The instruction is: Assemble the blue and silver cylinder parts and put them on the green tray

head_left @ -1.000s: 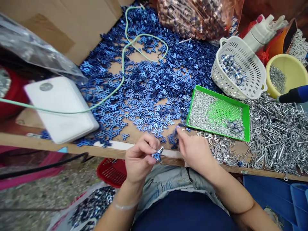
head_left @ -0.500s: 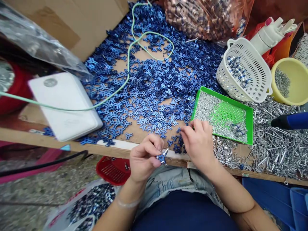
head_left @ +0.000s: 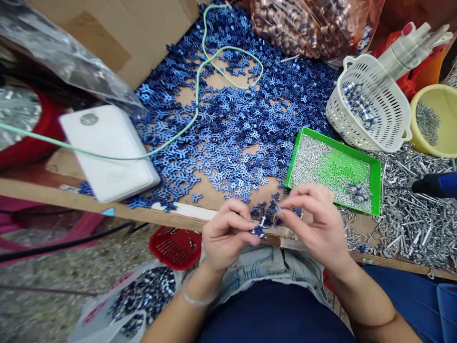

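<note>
- Left hand (head_left: 228,236): fingers closed on a blue three-armed metal piece (head_left: 258,231) carrying a silver pin, at lower centre, just over the bench edge (head_left: 117,208).
- Right hand (head_left: 316,226): now drawn in close to the left, fingertips (head_left: 291,202) pinched near a small blue piece (head_left: 275,207); whether it is held cannot be told.
- Centre: blue three-armed pieces (head_left: 232,128) spread across the bench, crossed by a pale green cable (head_left: 197,107).
- Right: green tray (head_left: 333,143) of small silver pins, white plastic basket (head_left: 392,114), yellow basin (head_left: 424,138), heaped silver rivets (head_left: 417,233).
- Left: white box (head_left: 107,152).
- Below bench: red basket (head_left: 174,247).
</note>
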The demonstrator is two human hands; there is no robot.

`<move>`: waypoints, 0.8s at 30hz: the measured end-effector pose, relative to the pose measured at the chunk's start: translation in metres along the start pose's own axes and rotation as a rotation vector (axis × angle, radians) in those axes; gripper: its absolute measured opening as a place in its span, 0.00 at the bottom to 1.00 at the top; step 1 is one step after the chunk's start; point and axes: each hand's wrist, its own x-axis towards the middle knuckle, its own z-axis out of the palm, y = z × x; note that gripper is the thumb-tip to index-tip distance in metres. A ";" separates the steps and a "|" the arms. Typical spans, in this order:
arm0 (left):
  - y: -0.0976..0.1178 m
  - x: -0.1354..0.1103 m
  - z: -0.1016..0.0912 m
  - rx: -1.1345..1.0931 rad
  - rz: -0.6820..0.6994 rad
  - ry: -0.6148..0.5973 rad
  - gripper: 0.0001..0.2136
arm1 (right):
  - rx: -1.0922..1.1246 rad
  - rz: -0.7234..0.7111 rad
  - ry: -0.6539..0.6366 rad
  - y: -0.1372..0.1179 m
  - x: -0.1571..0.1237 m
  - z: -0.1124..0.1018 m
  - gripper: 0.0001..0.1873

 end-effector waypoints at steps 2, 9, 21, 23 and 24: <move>0.006 0.001 0.007 0.114 0.106 -0.029 0.06 | 0.347 0.164 -0.080 -0.007 -0.014 -0.009 0.05; 0.025 0.012 0.021 0.461 0.414 -0.206 0.10 | 0.623 0.392 -0.069 -0.004 -0.040 -0.011 0.04; 0.032 0.017 0.036 0.541 0.462 -0.274 0.06 | 0.631 0.402 -0.063 0.004 -0.047 -0.021 0.06; 0.030 0.015 0.039 0.522 0.463 -0.263 0.06 | 0.648 0.404 -0.042 0.004 -0.048 -0.022 0.07; 0.029 0.014 0.039 0.510 0.460 -0.255 0.06 | 0.659 0.402 -0.041 0.004 -0.048 -0.022 0.07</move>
